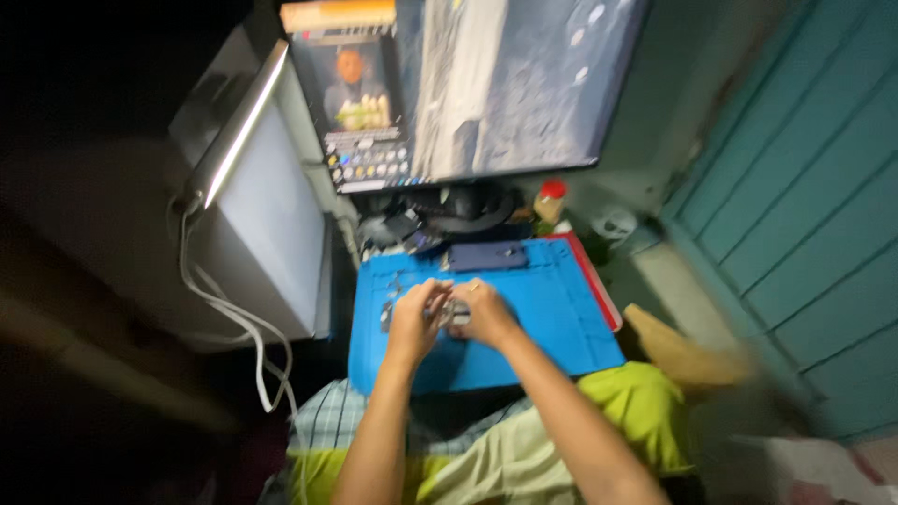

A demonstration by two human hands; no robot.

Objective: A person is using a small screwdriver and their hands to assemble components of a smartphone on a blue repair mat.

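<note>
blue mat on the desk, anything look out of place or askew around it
Nothing looks spilled or broken. The blue mat lies at a slant to the monitor and hangs over the desk edge toward the lap. Both hands, left hand and right hand, meet over a small grey object, too blurred to identify. White cables dangle loose at left.

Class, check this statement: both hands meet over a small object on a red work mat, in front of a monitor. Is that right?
Not quite: the head view shows the work mat is blue. The left hand and right hand do meet over a small object in front of the monitor.
</note>
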